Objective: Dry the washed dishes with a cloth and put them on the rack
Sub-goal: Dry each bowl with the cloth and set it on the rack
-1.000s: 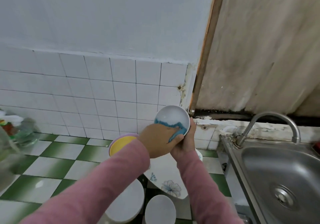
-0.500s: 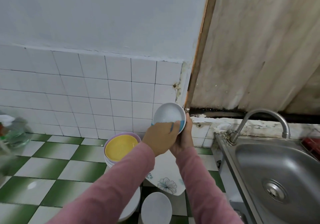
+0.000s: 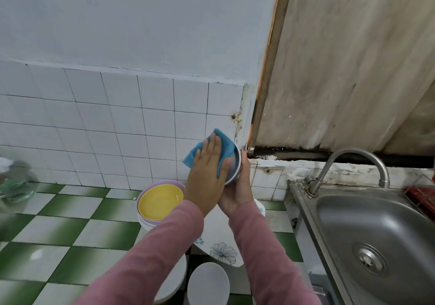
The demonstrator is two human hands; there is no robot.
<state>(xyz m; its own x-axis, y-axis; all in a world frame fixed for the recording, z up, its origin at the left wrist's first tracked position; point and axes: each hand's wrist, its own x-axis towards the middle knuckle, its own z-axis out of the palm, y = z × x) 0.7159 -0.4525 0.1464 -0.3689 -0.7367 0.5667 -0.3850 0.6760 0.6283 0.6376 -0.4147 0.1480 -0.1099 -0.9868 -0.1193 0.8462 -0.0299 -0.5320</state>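
A small white bowl (image 3: 235, 163) is held on edge above the counter, its opening turned left. My right hand (image 3: 237, 191) grips it from below and behind. My left hand (image 3: 208, 170) lies flat with straight fingers against a blue cloth (image 3: 223, 143), pressing it into the bowl's opening; the thumb hooks over the cloth's lower edge. Most of the bowl's inside is hidden by cloth and hand. Both arms wear pink sleeves.
Below the hands stand a stack of plates topped by a yellow one (image 3: 160, 201), a flowered plate (image 3: 223, 250), and two white bowls (image 3: 208, 283). A steel sink (image 3: 376, 234) with tap (image 3: 353, 156) is at right, a red rack (image 3: 423, 196) at its far edge. Glass jar (image 3: 14, 180) at left.
My left hand has opened flat and slid the cloth up over the bowl's mouth. The bowl has turned more on edge, and the cloth now sticks out above it.
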